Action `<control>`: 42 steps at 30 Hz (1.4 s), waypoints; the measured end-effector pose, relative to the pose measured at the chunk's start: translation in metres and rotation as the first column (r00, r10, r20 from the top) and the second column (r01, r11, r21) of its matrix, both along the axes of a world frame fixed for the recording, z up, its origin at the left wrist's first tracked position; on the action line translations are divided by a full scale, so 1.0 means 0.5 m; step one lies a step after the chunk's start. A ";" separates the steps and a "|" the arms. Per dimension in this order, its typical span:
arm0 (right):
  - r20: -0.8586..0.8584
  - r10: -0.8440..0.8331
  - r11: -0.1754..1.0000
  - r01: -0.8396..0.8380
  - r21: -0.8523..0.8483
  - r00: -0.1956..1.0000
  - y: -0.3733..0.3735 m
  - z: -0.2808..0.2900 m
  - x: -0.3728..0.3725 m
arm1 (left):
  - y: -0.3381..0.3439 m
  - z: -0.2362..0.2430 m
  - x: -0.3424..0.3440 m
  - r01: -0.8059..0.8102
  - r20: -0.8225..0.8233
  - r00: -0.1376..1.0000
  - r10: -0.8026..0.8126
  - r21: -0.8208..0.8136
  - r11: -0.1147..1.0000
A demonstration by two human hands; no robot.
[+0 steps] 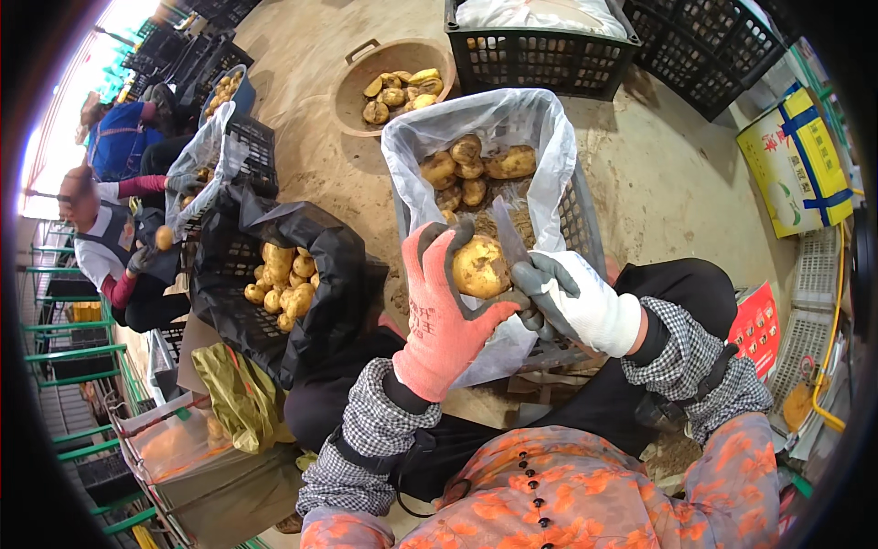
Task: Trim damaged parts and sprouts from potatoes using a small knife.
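Note:
In front of me, my left hand [437, 316], in a pink glove with grey fingertips, is closed around a dirt-stained yellow potato [480, 267]. My right hand [581, 306], in a white and grey glove, grips a knife whose blade [508, 233] points up beside the potato's right side. Its handle is hidden in my fingers. Both hands are over the near part of a crate lined with clear plastic [551, 151]. Several brown-skinned potatoes [466, 169] lie in that crate, beyond the hands.
To the left, a crate lined with black plastic [343, 252] holds several paler potatoes [285, 284]. A brown basin [343, 101] of potato pieces stands beyond. Black crates [549, 69] line the back; a yellow box [796, 160] is at right. Two co-workers [119, 229] sit far left.

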State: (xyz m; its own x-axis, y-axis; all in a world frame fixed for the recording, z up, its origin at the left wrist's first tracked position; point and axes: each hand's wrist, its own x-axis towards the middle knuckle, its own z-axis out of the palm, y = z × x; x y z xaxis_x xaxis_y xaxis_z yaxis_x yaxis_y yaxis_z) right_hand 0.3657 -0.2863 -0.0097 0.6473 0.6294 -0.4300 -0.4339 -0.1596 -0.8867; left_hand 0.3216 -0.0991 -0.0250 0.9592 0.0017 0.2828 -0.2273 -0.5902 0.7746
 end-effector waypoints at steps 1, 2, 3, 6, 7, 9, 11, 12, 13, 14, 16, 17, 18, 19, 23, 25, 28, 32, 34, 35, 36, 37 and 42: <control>0.026 0.053 0.999 -0.052 -0.013 0.998 -0.010 0.000 0.004 | 0.002 0.001 0.000 0.011 0.007 1.000 -0.011 0.005 1.000; 0.051 0.108 0.994 -0.106 -0.027 0.993 -0.019 -0.003 0.008 | 0.005 0.002 0.000 0.040 -0.001 0.999 -0.040 0.032 0.999; 0.138 0.127 0.992 -0.123 -0.032 0.982 -0.022 -0.009 0.011 | 0.009 0.003 0.001 0.068 -0.011 0.998 -0.068 0.059 0.996; 0.507 0.135 0.991 -0.120 -0.061 0.851 -0.020 -0.032 0.015 | 0.020 0.000 0.006 0.161 -0.113 0.982 -0.154 0.059 0.985; 0.684 0.107 0.994 -0.085 -0.066 0.722 -0.014 -0.040 0.014 | 0.020 -0.002 0.005 0.187 -0.150 0.972 -0.179 0.040 0.982; 0.586 0.029 0.999 -0.035 -0.002 0.810 -0.006 -0.045 0.004 | 0.019 -0.005 0.005 0.187 -0.174 0.967 -0.186 -0.007 0.982; -0.098 -0.056 0.995 0.063 0.072 0.994 0.002 -0.040 -0.011 | 0.014 -0.008 0.003 0.140 -0.129 0.981 -0.144 -0.042 0.989; -0.082 -0.161 0.964 0.175 0.199 0.983 0.009 -0.036 -0.019 | 0.011 -0.008 0.002 0.093 -0.071 0.993 -0.097 -0.057 0.994; -0.071 -0.172 0.961 0.183 0.206 0.983 0.015 -0.032 -0.020 | 0.010 -0.007 0.002 0.055 -0.012 0.998 -0.056 -0.074 0.996; -0.043 -0.192 0.952 0.197 0.235 0.980 0.019 -0.027 -0.021 | 0.009 -0.006 0.001 0.045 0.011 0.999 -0.045 -0.041 0.998; -0.072 -0.172 0.975 0.180 0.132 0.982 0.022 -0.017 -0.017 | 0.011 -0.002 0.001 0.055 0.052 0.997 -0.055 0.013 0.998; -0.075 -0.143 0.980 0.152 0.127 0.987 0.020 -0.014 -0.012 | 0.013 0.000 0.001 0.065 0.050 0.996 -0.068 0.068 0.996; 0.008 -0.097 0.994 0.096 0.046 0.995 0.018 -0.012 -0.007 | 0.016 0.001 0.001 0.073 0.046 0.996 -0.078 0.112 0.991; 0.088 -0.018 1.000 0.018 -0.002 0.996 0.012 -0.011 -0.001 | 0.018 0.002 0.000 0.080 0.039 0.995 -0.087 0.156 0.985; -0.057 0.014 0.997 -0.010 0.072 0.998 0.007 -0.010 0.002 | 0.021 -0.003 -0.003 0.109 0.020 0.994 -0.111 0.083 0.991; -0.047 -0.037 0.983 0.045 0.177 0.998 0.010 -0.009 -0.004 | 0.018 -0.009 0.002 0.087 -0.009 0.996 -0.089 -0.130 0.988; -0.060 -0.089 0.982 0.097 0.160 0.994 0.013 -0.003 -0.004 | 0.012 -0.013 0.010 -0.168 -0.362 0.922 -0.134 -0.689 0.705; -0.030 -0.107 0.993 0.108 0.039 0.994 0.012 -0.003 0.009 | 0.013 0.000 0.013 -0.310 -0.531 0.800 -0.280 -0.764 0.566; -0.085 -0.234 0.964 0.242 0.109 0.969 0.011 -0.008 0.017 | 0.016 0.010 0.008 -0.279 -0.510 0.783 -0.357 -0.800 0.531; -0.092 -0.233 0.961 0.244 0.130 0.968 0.010 -0.010 0.020 | 0.017 0.014 0.007 -0.259 -0.504 0.770 -0.392 -0.808 0.529; -0.119 -0.251 0.957 0.265 0.122 0.961 0.008 -0.011 0.020 | 0.018 0.018 0.005 -0.238 -0.496 0.756 -0.427 -0.816 0.527; -0.103 -0.214 0.967 0.225 0.117 0.971 0.006 -0.012 0.021 | 0.014 0.017 0.006 -0.232 -0.446 0.793 -0.416 -0.851 0.470; -0.048 -0.100 0.994 0.101 0.033 0.994 0.006 -0.009 0.015 | 0.004 0.008 0.006 -0.208 -0.372 0.877 -0.304 -0.865 0.457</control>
